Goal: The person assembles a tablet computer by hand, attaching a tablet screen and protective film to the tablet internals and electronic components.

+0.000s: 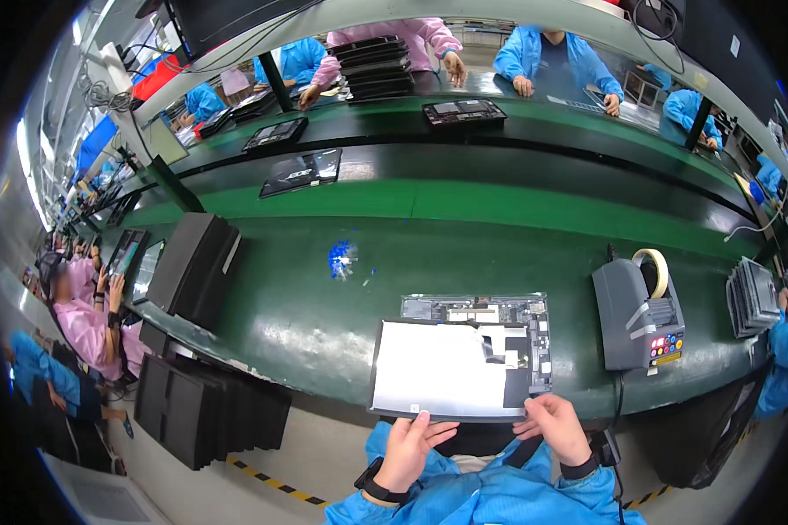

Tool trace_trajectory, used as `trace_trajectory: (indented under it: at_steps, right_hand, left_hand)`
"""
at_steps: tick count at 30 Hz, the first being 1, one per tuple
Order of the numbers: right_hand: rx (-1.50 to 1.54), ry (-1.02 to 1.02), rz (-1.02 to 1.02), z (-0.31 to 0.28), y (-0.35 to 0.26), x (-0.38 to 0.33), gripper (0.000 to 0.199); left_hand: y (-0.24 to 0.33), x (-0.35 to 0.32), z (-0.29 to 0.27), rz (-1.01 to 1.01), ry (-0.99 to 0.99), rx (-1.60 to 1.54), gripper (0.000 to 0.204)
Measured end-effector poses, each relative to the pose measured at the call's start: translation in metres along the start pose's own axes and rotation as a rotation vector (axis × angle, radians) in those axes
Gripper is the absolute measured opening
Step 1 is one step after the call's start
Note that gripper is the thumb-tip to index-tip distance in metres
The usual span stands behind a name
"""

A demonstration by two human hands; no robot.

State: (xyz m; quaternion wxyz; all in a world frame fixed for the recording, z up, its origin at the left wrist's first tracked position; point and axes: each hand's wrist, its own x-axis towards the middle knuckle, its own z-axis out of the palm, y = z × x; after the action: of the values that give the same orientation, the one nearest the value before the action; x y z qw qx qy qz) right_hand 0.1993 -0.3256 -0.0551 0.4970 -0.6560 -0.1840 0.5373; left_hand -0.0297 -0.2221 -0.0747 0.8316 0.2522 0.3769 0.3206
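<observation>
A flat silver-backed display panel with a black border and a strip of cable lies at the near edge of the green bench. My left hand grips its near edge, thumb on top and fingers underneath. At the near right corner, my right hand pinches the same panel between thumb and fingers. Behind and partly beneath the panel is an opened laptop base with bare circuit boards; the panel hides much of it. I cannot tell whether the two touch.
To the right stands a grey tape dispenser with a tape roll. Beyond it are stacked panels. Small blue bits lie mid-bench; a black stack stands left. Opened laptops rest on the line opposite, where people work.
</observation>
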Motion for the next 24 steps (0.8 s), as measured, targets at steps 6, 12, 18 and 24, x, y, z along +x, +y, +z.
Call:
trace_trajectory:
  at_steps: [6, 12, 18, 24]
  right_hand:
    - [0.323, -0.035, -0.095, 0.043, -0.012, 0.006, 0.029]
    - [0.288, 0.134, -0.268, 0.063, 0.002, 0.019, 0.021]
    - [0.239, 0.121, -0.323, 0.065, 0.017, 0.024, 0.019]
    - [0.275, 0.089, -0.307, 0.062, 0.009, 0.02, 0.019]
  left_hand:
    - [0.023, -0.015, -0.019, -0.231, -0.129, 0.035, 0.032]
    - [0.132, -0.017, 0.001, -0.028, -0.52, 0.739, 0.018]
    - [0.167, 0.108, 0.0, 0.736, -0.145, 1.414, 0.019]
    - [0.173, 0.137, 0.001, 0.082, -0.425, 1.439, 0.023]
